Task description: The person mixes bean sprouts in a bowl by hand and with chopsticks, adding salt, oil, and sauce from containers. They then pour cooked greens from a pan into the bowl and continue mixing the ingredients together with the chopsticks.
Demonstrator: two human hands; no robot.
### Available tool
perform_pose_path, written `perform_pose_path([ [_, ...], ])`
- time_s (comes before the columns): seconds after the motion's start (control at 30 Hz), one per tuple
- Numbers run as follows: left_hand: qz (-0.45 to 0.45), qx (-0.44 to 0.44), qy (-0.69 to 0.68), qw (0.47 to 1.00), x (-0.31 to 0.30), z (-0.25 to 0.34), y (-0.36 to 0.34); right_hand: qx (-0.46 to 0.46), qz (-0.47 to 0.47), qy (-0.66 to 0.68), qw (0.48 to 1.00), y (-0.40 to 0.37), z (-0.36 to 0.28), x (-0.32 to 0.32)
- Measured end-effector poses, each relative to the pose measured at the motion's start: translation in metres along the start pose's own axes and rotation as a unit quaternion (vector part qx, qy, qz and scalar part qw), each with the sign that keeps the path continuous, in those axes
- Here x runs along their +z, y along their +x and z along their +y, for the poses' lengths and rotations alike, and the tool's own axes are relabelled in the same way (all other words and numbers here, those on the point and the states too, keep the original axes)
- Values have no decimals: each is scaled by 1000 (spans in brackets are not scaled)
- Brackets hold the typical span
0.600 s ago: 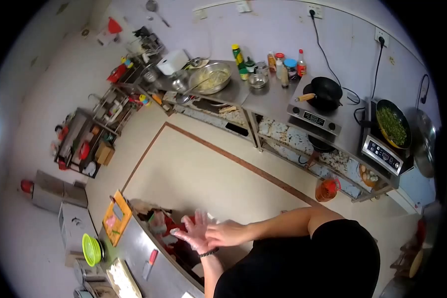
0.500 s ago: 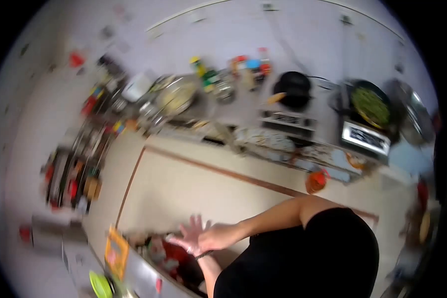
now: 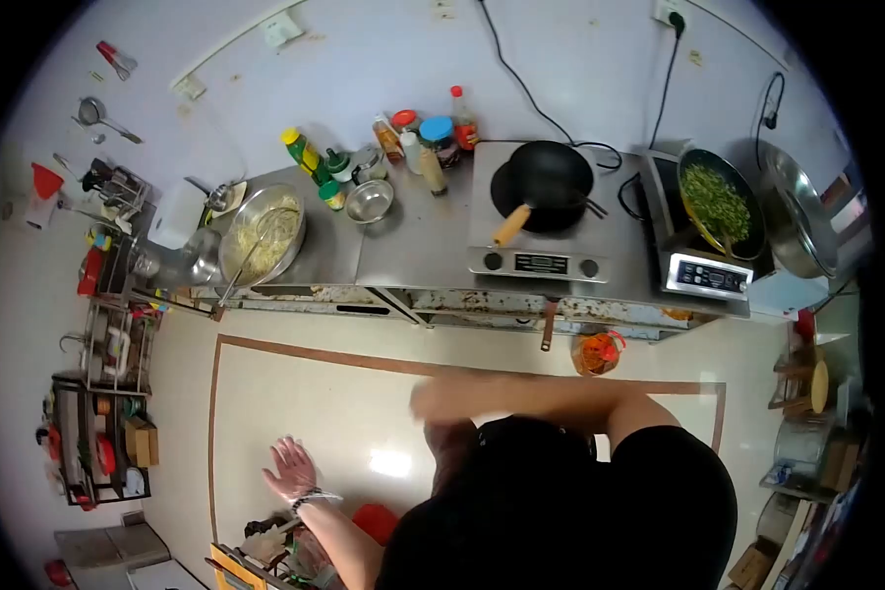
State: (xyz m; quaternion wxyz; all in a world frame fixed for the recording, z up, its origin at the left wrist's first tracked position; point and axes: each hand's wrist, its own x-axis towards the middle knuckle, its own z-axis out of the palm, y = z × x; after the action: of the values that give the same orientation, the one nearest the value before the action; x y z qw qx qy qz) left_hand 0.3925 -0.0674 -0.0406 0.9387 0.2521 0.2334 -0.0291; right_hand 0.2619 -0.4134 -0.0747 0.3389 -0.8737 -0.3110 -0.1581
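Observation:
My left hand point(image 3: 290, 472) is stretched out over the floor, fingers spread and nothing in it, with a dark bracelet at the wrist. Below that wrist lies a jumble of bags and bits, and a red thing point(image 3: 375, 521) shows beside the forearm. Across the front of my body is my right hand point(image 3: 439, 401), smeared by motion, so its fingers cannot be made out. A black wok point(image 3: 551, 177) with a wooden handle sits on the nearer cooker. Chopped greens point(image 3: 715, 200) fill a second pan on the right-hand cooker.
Along the wall runs a steel counter point(image 3: 413, 236). On it stand a large metal bowl point(image 3: 295, 241) of pale mixture with a whisk-like tool, a small steel bowl point(image 3: 369, 201) and several bottles. An orange-filled container point(image 3: 597, 352) stands on the floor. Racks point(image 3: 118, 349) line the left wall.
My hands were together at the wrist area; now they are apart, the left moved leftward and the right raised. The view has shifted and become sharper.

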Motion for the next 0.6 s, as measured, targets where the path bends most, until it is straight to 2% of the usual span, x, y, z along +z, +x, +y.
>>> perform_pose_path([
  [0.03,2,-4,1,1000,0,9,22,158,17,9,987,1,11,-39],
  [0.07,1,-23,6,1000,3,22,47,209,30,-160,964,-3,39,-67],
  [0.1,1,-49,14,999,3,30,73,340,136,-107,924,-11,64,-97],
  [0.13,-13,-53,29,998,-3,37,104,503,282,-15,817,-34,88,-113],
  [0.17,-17,-63,36,997,-6,39,145,561,378,-84,732,-71,121,-121],
  [0.2,-132,-146,27,980,-17,37,188,527,431,-186,708,-105,136,-137],
  [0.23,-238,-216,14,947,-27,46,214,781,356,-100,503,-129,144,-156],
  [0.27,-158,-252,22,954,-10,40,237,717,440,-138,523,-147,147,-153],
  [0.3,-61,-238,90,965,22,24,245,724,477,-156,473,-189,180,-151],
  [0.33,-10,-223,107,969,43,5,265,758,476,-69,441,-192,171,-169],
  [0.37,-9,-209,127,970,56,-3,295,564,716,145,384,-219,202,-171],
  [0.4,-29,-133,281,950,90,-14,307,470,745,198,429,-264,227,-176],
  [0.43,-121,-98,358,921,112,-19,337,476,771,150,395,-248,229,-198],
  [0.47,-134,7,435,890,148,-26,346,465,805,116,349,-244,242,-214],
  [0.5,-114,140,593,784,170,-38,376,493,803,73,327,-236,252,-227],
  [0.53,-113,272,727,620,193,-47,389,486,790,34,371,-221,256,-240],
  [0.57,-111,384,818,413,220,-52,396,477,778,-6,410,-204,258,-249],
  [0.6,-109,384,822,407,240,-57,408,551,711,-111,422,-186,268,-255],
])
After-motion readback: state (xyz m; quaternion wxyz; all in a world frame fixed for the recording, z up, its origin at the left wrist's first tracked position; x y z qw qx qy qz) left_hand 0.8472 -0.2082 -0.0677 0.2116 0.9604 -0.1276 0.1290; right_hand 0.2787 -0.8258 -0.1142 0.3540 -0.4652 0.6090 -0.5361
